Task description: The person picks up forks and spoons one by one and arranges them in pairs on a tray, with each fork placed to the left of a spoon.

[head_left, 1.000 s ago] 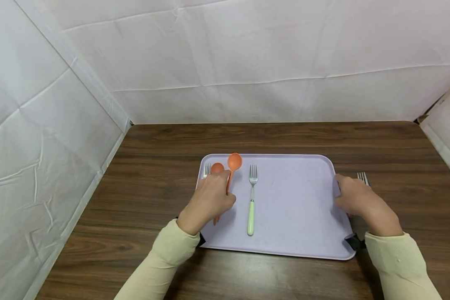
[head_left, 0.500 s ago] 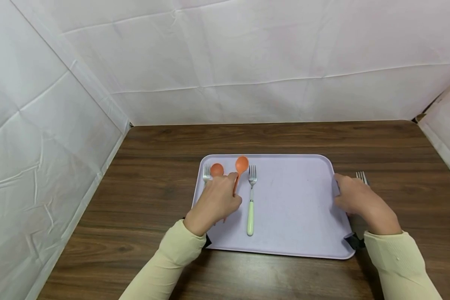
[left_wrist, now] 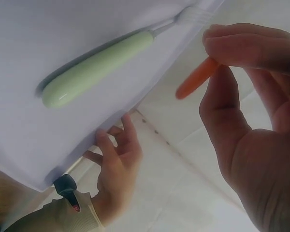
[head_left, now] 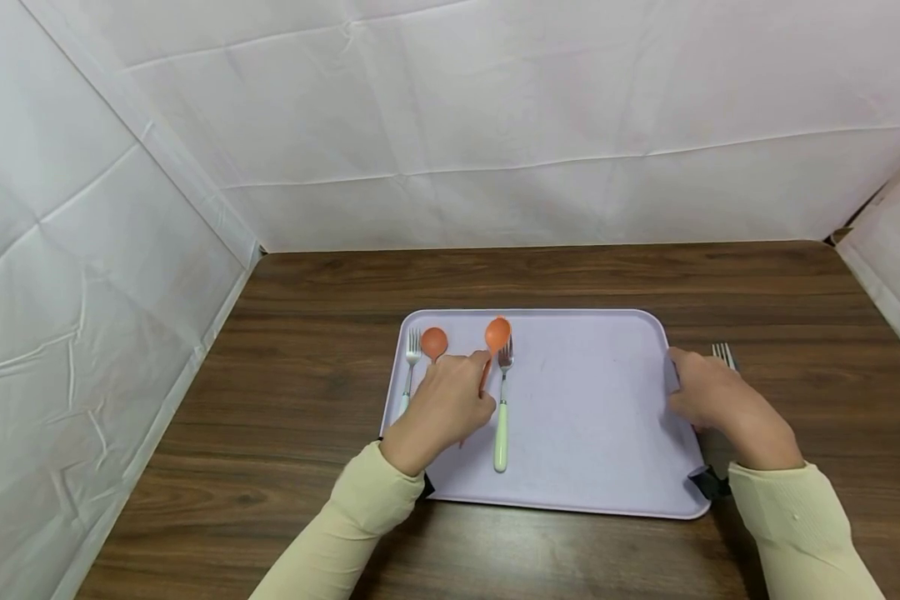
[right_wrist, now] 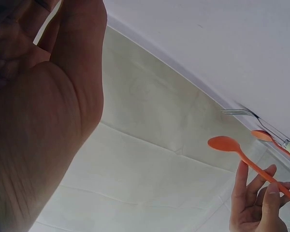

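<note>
Orange spoon (head_left: 498,334) mid-frame is pinched in the left grip (head_left: 447,398), right grip (head_left: 712,397) spread against the tray (head_left: 600,417) edge, guessing to steady it.

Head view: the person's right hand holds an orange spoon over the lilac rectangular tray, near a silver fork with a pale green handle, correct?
Wrong side: the head view shows the left hand holding the orange spoon over the lilac rectangular tray, near the green-handled silver fork.

The spoons (head_left: 498,334) are orange, the tray (head_left: 592,417) plain lilac.
</note>
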A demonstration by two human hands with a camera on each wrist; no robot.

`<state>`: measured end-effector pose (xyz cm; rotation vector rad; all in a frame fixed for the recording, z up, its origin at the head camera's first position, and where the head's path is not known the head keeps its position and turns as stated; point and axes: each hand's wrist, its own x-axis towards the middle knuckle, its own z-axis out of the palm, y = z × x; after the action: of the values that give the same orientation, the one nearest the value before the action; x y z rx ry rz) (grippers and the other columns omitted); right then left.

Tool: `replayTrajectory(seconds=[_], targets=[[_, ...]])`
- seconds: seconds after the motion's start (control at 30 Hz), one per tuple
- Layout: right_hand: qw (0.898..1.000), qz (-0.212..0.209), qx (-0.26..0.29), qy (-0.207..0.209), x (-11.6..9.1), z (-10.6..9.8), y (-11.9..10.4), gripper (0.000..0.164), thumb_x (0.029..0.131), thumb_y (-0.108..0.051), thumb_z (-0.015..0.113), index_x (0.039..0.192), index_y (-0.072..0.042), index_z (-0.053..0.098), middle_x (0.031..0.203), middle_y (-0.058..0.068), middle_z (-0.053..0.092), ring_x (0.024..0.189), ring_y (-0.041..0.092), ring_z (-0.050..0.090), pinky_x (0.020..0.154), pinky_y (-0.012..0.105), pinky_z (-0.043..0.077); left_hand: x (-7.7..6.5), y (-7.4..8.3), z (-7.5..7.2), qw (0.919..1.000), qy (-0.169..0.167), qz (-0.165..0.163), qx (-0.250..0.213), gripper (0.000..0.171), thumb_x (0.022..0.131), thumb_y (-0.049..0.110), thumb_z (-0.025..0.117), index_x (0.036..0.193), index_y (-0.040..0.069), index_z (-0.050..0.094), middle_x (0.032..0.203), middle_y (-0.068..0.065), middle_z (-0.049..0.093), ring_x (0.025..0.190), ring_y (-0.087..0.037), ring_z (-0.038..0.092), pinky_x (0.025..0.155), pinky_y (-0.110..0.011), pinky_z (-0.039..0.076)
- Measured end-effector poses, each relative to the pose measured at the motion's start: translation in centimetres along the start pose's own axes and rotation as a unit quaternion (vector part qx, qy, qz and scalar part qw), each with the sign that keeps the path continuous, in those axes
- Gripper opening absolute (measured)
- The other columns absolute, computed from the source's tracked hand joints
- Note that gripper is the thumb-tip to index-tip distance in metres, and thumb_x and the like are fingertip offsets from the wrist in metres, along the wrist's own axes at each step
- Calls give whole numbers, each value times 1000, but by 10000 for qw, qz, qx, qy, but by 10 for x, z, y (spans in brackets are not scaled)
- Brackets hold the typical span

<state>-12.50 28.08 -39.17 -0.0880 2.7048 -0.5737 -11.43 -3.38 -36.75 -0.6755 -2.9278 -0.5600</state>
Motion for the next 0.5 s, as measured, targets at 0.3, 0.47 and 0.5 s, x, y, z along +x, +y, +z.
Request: replayTrajectory(seconds=[0.3, 0.47, 0.5], targets=[[10000, 20, 16, 2, 0, 0, 1, 66, 78, 3, 53, 133, 22, 22, 103, 44, 46, 44, 16, 55, 43, 30, 46, 5, 11, 5, 9989, -385, -134, -230, 15, 70, 2, 58, 67, 13, 49, 52, 4, 45, 49, -13, 48, 44, -25, 37], [10000, 11, 40, 3, 0, 1, 1, 66, 78, 3, 53, 133, 22, 22, 104, 45, 46, 45, 16, 55, 42, 29, 46, 8, 16, 8, 9976, -596, -185, -310, 20, 69, 1, 57, 59, 13, 46, 50, 2, 46, 45, -14, 47, 40, -24, 36], [10000, 12, 49, 1, 0, 1, 1, 66, 78, 3, 53, 133, 22, 22, 104, 45, 46, 45, 16, 55, 42, 29, 46, 9, 17, 9, 9978, -595, -154, -266, 21, 69, 1, 58, 58, 14, 46, 49, 2, 46, 45, -14, 47, 41, -24, 36]])
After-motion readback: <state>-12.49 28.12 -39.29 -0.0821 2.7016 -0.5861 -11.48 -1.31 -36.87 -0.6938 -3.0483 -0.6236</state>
